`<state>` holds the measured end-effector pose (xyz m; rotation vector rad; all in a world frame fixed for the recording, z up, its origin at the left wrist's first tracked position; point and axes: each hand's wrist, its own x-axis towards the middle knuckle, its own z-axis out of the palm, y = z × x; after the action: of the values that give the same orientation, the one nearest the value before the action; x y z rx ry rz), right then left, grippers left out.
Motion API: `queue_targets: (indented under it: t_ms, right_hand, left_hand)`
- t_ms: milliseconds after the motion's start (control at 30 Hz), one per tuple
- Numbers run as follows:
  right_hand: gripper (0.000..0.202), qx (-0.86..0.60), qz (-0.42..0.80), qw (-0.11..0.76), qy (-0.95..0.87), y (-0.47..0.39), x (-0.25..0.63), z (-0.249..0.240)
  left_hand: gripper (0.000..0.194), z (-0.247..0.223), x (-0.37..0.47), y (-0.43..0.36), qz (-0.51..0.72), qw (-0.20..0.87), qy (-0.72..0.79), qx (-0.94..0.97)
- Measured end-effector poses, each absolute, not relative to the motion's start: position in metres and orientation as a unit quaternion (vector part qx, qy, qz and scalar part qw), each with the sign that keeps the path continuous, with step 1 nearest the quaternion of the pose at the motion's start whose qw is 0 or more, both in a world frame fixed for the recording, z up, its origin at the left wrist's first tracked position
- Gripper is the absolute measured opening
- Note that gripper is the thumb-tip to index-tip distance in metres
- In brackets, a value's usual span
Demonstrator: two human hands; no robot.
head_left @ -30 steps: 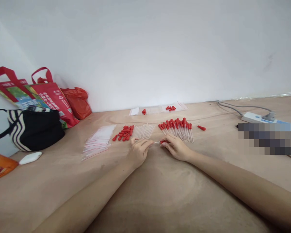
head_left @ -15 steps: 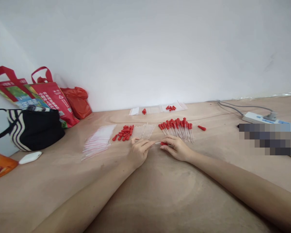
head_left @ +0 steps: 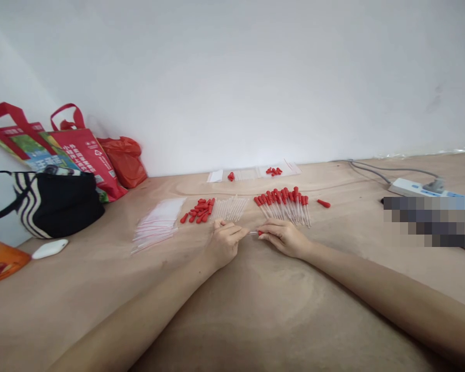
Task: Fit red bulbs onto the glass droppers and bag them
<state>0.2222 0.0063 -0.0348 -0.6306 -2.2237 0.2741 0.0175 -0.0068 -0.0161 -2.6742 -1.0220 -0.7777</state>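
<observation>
My left hand [head_left: 225, 242] pinches a thin clear dropper tube [head_left: 253, 233], which points right. Closed around a red rubber bulb [head_left: 260, 233] is my right hand [head_left: 283, 237]; the tube's right end meets the bulb, and the fingers hide most of it. Beyond my left hand lie a row of bare clear tubes [head_left: 231, 207] and a pile of loose red bulbs [head_left: 198, 211]. Past my right hand, droppers with red bulbs fitted [head_left: 284, 204] lie fanned out. One single red bulb [head_left: 324, 203] rests to their right.
Clear zip bags [head_left: 158, 225] are stacked at the left. More bulbs and tubes lie on bags [head_left: 290, 168] by the wall. Shopping bags [head_left: 89, 160], a black bag [head_left: 65, 204] and a white case [head_left: 50, 249] stand far left; a power strip [head_left: 411, 188] is at right.
Both hands stay at the same spot with the tube and bulb between them. Less of the bulb shows now between the right fingers. The view has shifted slightly.
</observation>
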Motion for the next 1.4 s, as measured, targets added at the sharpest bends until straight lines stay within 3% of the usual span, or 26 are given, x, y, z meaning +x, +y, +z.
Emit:
queue_targets:
  t_ms: [833, 1133, 1400]
  right_hand:
    - [0.025, -0.238, 0.020, 0.320, -0.917, 0.006, 0.219, -0.030]
    - [0.021, -0.289, 0.227, 0.383, -0.847, 0.007, 0.226, -0.022]
    - [0.014, -0.294, 0.283, 0.379, -0.830, 0.002, 0.224, -0.019]
  left_hand:
    - [0.025, -0.018, 0.029, -0.013, -0.279, 0.100, -0.330, -0.896]
    - [0.021, -0.020, 0.030, -0.009, -0.321, 0.054, -0.358, -0.875]
    - [0.023, -0.021, 0.030, -0.010, -0.312, 0.059, -0.361, -0.877]
